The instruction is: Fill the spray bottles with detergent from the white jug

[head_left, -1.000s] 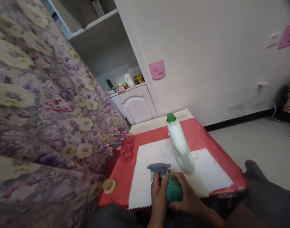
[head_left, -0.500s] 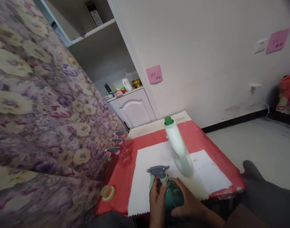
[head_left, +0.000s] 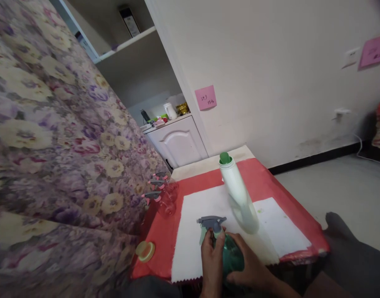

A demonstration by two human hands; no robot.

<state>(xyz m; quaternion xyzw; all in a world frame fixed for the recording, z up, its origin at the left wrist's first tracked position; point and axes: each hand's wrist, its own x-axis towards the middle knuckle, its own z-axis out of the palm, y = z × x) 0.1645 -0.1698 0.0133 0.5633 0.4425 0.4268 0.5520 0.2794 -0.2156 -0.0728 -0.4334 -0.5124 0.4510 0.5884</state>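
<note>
With fingers bent closely, the left hand's (head_left: 212, 258) at the neck and the right hand's (head_left: 250, 265) around the body, gripping a translucent green, round plastic spray bottle (head_left: 233, 256) near the front edge of a red-covered table (head_left: 270, 184). At far left, a pale yellow, round, cap-like plastic piece (head_left: 145, 251) on the red; beyond it, three clear pink plastic spray bottles (head_left: 167, 205) with grey trigger heads on, well apart from both hands. In the middle, over a zigzag-edged white cloth (head_left: 186, 248), a grey trigger head (head_left: 211, 220) already at the green bottle's neck; impossible to tell how tight, or how full inside. Just beyond and right, a tall whitish plastic bottle (head_left: 239, 194), upright, open-mouthed, with a green spout (head_left: 224, 157) showing. Farthest right, a white, faintly marked sheet (head_left: 283, 227).
</note>
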